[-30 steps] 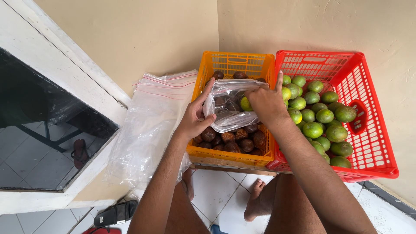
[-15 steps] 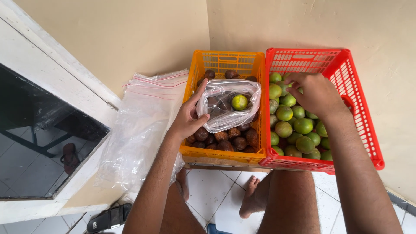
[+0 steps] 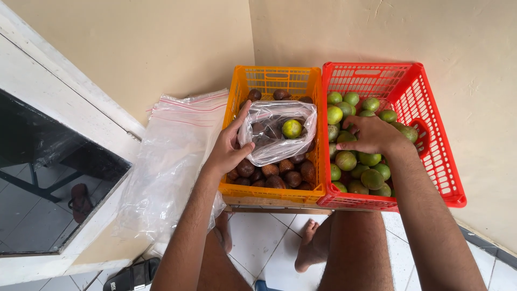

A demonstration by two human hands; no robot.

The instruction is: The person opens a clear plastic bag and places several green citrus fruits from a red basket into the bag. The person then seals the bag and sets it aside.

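Note:
My left hand grips the edge of a clear plastic bag held open over the orange crate. One green round fruit lies inside the bag. Brown scaly fruits fill the orange crate under it. My right hand reaches into the red crate, fingers curled down onto the green fruits near the crate's left side. Whether a fruit is in its grasp is hidden under the fingers.
A stack of clear zip bags lies on the ledge left of the crates. Beige walls meet in a corner behind them. A dark window sits at left. My bare legs and foot are below, with a black sandal on the tiled floor.
My right hand left the bag after dropping a green fruit in it, moved right to the red crate, and now rests lower among the green fruits. The left hand keeps holding the bag.

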